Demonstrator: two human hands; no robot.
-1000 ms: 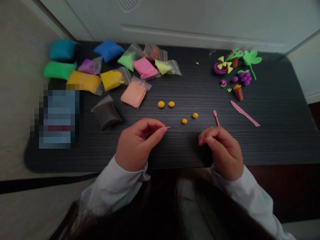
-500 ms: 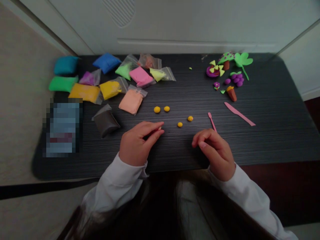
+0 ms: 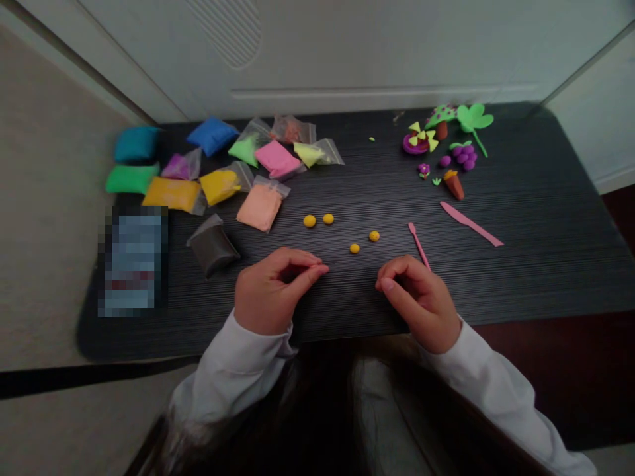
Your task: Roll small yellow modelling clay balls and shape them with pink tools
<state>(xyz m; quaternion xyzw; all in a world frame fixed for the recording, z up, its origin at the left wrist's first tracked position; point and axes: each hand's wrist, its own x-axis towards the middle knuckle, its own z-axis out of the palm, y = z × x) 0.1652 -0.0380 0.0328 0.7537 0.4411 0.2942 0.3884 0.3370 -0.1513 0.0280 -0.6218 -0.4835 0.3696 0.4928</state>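
Note:
My left hand [image 3: 270,291] is over the front of the table, thumb and fingertips pressed together in a pinch. Whatever is between them, if anything, is hidden. My right hand [image 3: 417,301] has its fingers curled in and the thumb against the index finger; I cannot make out anything held. Between and beyond the hands lie small yellow clay balls: one [image 3: 309,221] and another [image 3: 328,219] side by side, a smaller one [image 3: 354,248], and one with dark specks [image 3: 374,236]. A thin pink modelling tool [image 3: 419,244] lies just beyond my right hand.
Bags of coloured clay, such as an orange one [image 3: 171,194] and a dark one [image 3: 213,248], fill the table's left. A blurred-out dark device [image 3: 133,261] lies there too. At right are a pink clay knife [image 3: 471,223], clay grapes [image 3: 465,155] and a green clay flower [image 3: 475,119].
My left thumb and fingertips have closed together, hiding the small pale bit that showed between them. My right fingers have curled slightly tighter. The whole view has shifted a little.

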